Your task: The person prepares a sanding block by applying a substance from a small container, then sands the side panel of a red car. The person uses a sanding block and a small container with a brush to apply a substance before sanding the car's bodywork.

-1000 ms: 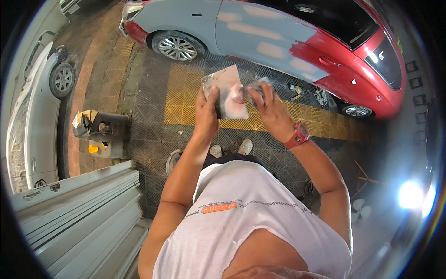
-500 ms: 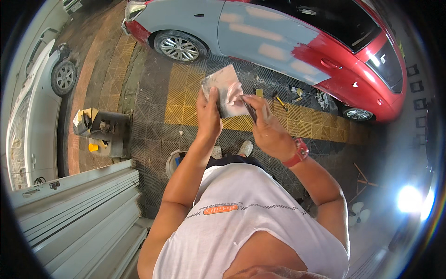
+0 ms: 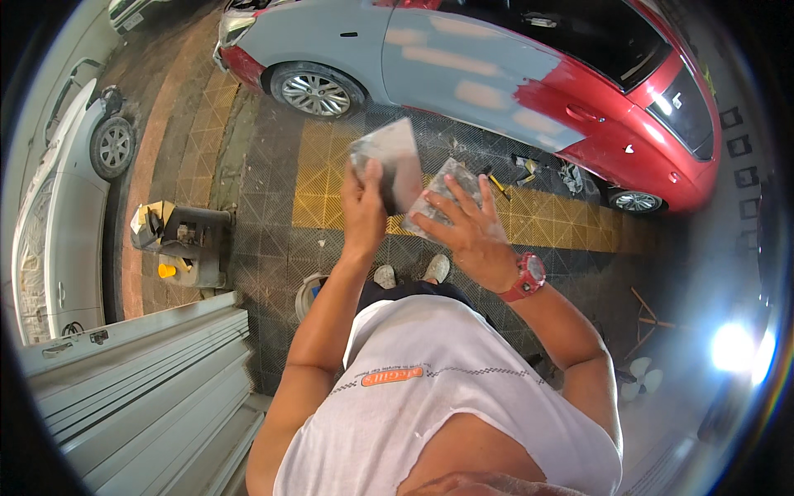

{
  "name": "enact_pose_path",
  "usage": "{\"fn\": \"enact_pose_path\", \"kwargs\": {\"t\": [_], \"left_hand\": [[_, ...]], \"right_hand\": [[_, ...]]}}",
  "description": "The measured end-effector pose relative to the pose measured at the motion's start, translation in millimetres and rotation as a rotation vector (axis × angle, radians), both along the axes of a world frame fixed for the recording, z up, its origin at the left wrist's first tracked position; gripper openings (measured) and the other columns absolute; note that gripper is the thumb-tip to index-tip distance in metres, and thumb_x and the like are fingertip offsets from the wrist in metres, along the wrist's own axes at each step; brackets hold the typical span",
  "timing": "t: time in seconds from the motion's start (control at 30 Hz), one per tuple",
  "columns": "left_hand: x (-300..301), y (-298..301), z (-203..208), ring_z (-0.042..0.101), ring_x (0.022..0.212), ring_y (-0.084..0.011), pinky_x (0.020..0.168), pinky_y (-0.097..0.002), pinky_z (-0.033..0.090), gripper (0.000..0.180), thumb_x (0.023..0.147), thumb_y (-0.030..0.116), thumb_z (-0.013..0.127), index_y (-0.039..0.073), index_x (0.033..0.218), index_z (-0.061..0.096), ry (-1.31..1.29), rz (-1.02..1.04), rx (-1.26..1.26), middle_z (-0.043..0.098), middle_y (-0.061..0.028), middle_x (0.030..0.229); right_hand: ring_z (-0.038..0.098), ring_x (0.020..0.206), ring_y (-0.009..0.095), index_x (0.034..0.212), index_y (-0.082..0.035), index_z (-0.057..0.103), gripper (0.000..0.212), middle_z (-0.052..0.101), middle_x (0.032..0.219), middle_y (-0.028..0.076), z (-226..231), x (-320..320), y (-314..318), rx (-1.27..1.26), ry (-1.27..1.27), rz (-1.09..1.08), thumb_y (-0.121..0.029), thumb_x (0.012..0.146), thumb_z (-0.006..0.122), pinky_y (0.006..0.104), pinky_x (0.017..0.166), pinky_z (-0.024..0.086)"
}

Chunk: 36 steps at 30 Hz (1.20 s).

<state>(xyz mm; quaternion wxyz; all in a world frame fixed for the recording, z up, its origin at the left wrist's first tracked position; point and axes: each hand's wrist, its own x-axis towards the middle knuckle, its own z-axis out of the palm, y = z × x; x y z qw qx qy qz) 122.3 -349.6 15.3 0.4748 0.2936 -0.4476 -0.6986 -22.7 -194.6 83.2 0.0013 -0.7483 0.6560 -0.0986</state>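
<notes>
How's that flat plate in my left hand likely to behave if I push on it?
The plate is probably stiff: gripped along one side by your left hand, it shows no obvious sag. It's likely light, since it looks thin and one hand supports it. Its face looks smeared, so it might be slippery there.

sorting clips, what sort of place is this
Likely a car repair shop: a red car with a patchy grey side, a white car with covered windows, a plate in the left hand.
</notes>
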Motion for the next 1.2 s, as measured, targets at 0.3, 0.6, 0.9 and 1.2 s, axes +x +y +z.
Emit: {"fn": "enact_pose_path", "kwargs": {"t": [0.3, 0.6, 0.9, 1.2], "left_hand": [[-5, 1, 8, 0.068, 0.121, -0.0220, 0.106, -0.0374, 0.055, 0.041, 0.113, 0.021, 0.059, 0.000, 0.148, 0.053, 0.230, -0.128, 0.330, 0.068, -0.0130, 0.134], [-5, 6, 10, 0.068, 0.123, -0.0221, 0.109, -0.0388, 0.053, 0.049, 0.112, 0.031, 0.062, 0.000, 0.149, 0.053, 0.109, -0.207, 0.337, 0.069, -0.0132, 0.136], [-6, -4, 13, 0.065, 0.126, -0.0227, 0.109, -0.0377, 0.054, 0.047, 0.113, 0.032, 0.062, 0.003, 0.148, 0.053, 0.142, 0.112, 0.118, 0.066, -0.0135, 0.137], [12, 8, 13, 0.070, 0.119, -0.0197, 0.101, -0.0329, 0.058, 0.055, 0.110, 0.032, 0.066, 0.001, 0.153, 0.052, 0.169, -0.640, 0.459, 0.069, -0.0122, 0.137]], "right_hand": [[0.050, 0.150, 0.044, 0.156, -0.020, 0.055, 0.076, 0.046, 0.162, 0.018, -25, 5, -5, -0.317, -0.257, -0.046, 0.013, 0.088, 0.060, 0.0449, 0.097, 0.062], [0.068, 0.128, 0.033, 0.153, -0.011, 0.050, 0.055, 0.059, 0.145, 0.020, 1, -11, -13, -0.006, -0.946, -0.282, 0.002, 0.101, 0.059, 0.0425, 0.104, 0.058], [0.068, 0.126, 0.022, 0.156, 0.000, 0.053, 0.055, 0.068, 0.142, 0.015, 18, -12, 3, 0.242, -1.059, -0.430, -0.012, 0.105, 0.068, 0.0352, 0.111, 0.052], [0.070, 0.121, 0.019, 0.144, -0.003, 0.056, 0.050, 0.071, 0.132, 0.011, -22, -87, 5, 0.194, -1.973, -0.282, -0.008, 0.100, 0.079, 0.0386, 0.110, 0.056]]}}
